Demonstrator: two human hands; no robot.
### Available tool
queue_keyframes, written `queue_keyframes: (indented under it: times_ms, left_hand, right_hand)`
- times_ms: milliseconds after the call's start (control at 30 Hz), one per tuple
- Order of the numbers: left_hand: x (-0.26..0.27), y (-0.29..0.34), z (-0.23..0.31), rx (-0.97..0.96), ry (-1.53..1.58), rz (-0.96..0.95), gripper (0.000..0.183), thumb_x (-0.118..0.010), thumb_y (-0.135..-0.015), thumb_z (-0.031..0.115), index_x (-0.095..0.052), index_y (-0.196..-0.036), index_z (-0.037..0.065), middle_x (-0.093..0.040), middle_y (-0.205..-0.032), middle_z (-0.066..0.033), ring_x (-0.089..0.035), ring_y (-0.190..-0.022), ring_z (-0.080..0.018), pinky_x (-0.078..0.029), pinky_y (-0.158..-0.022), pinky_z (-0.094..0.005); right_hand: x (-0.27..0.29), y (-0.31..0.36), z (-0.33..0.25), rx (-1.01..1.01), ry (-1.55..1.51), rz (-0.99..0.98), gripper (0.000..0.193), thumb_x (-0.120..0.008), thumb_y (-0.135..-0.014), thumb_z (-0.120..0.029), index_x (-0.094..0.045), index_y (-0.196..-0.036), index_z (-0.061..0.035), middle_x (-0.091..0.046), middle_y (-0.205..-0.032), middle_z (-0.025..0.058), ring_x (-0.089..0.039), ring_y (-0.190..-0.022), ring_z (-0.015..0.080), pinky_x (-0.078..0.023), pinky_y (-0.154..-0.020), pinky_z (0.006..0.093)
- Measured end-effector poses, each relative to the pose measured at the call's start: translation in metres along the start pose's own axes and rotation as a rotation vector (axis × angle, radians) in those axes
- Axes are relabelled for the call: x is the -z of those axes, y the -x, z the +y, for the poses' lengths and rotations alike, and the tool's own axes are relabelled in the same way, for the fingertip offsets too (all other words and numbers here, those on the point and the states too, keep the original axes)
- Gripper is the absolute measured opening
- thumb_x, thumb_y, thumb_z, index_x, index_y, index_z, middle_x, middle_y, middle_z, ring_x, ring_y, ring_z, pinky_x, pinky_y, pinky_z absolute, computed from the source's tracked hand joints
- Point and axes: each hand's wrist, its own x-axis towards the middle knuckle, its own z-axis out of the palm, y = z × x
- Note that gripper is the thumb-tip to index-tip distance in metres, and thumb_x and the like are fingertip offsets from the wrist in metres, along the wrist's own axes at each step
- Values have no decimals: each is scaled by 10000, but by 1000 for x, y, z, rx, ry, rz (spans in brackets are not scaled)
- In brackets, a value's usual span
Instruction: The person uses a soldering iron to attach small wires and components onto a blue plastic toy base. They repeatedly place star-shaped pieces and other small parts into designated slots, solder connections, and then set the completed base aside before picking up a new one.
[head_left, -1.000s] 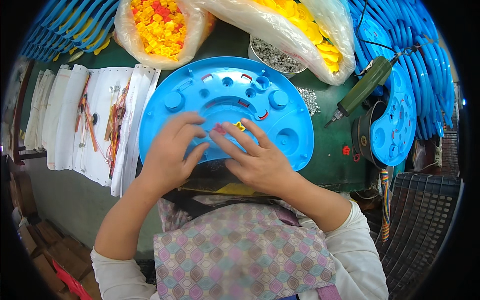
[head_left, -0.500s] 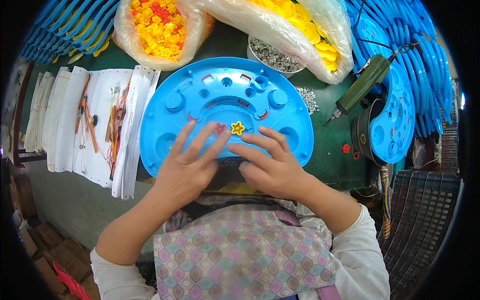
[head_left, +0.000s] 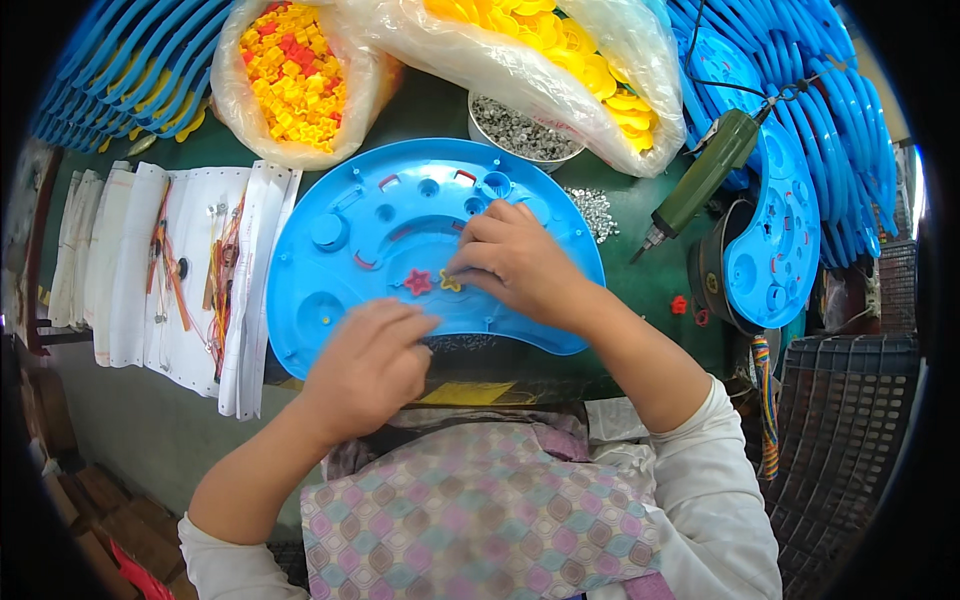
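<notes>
A light-blue plastic panel (head_left: 300,285) with curved sides lies in front of me, its recesses, posts and red-edged slots showing. Near its middle sits a red star-shaped piece (head_left: 418,282). Just right of that is a yellow star-shaped piece (head_left: 450,281), partly covered by my fingertips. My right hand (head_left: 522,262) reaches over the panel, its fingers bent and pinched together at the yellow star. Over the panel's near edge, my left hand (head_left: 368,368) is smeared by motion, its fingers pointing right, and I cannot make out anything in it.
Bags of yellow and red star pieces (head_left: 295,90) and yellow discs (head_left: 580,70) stand behind, beside a tub of small metal parts (head_left: 520,130). A green power screwdriver (head_left: 705,175) hangs at right, near stacked blue panels (head_left: 850,150). Wired parts on white sheets (head_left: 205,270) lie left.
My left hand has drawn back toward me, uncovering the red star. My right hand has moved up and left onto the yellow star. The panel appears slightly lower and further left.
</notes>
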Motion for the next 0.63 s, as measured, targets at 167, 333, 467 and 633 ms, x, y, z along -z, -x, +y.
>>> queue_keyframes:
  times_ms: [167, 333, 467, 633]
  left_hand:
    - [-10, -1, -7, 342, 258, 88, 207, -718, -825, -37, -637, -1002, 34, -718, -990, -120, -694, -869, -328, -551, -775, -424]
    - [-7, -9, -6, 454, 350, 70, 189, -718, -830, -35, -689, -1008, 21, -699, -937, -127, -686, -868, -323, -551, -775, -402]
    - [-3, -11, -4, 505, 419, 30, 164, -721, -832, -33, -713, -983, 30, -705, -943, -129, -688, -874, -311, -551, -781, -393]
    - [2, -14, -4, 532, 445, -4, 181, -714, -863, -9, -736, -1038, 34, -713, -960, -132, -689, -917, -295, -550, -794, -385]
  right_hand:
    - [-2, -2, -1, -37, -109, 38, 142, -828, -793, -173, -754, -915, -174, -608, -1012, 10, -545, -1034, 251, -430, -891, 404]
    - [-1, 1, 0, -19, -87, 5, 122, -800, -830, -174, -725, -927, -166, -606, -1085, 17, -537, -1025, 274, -424, -924, 407]
    - [-1, 0, 0, -23, -79, -12, 124, -787, -844, -175, -720, -946, -157, -607, -1098, 24, -537, -1032, 284, -427, -926, 423]
    - [7, -6, -5, -91, -57, -115, 73, -744, -889, -164, -723, -956, -144, -607, -1122, 48, -538, -1065, 295, -431, -937, 431]
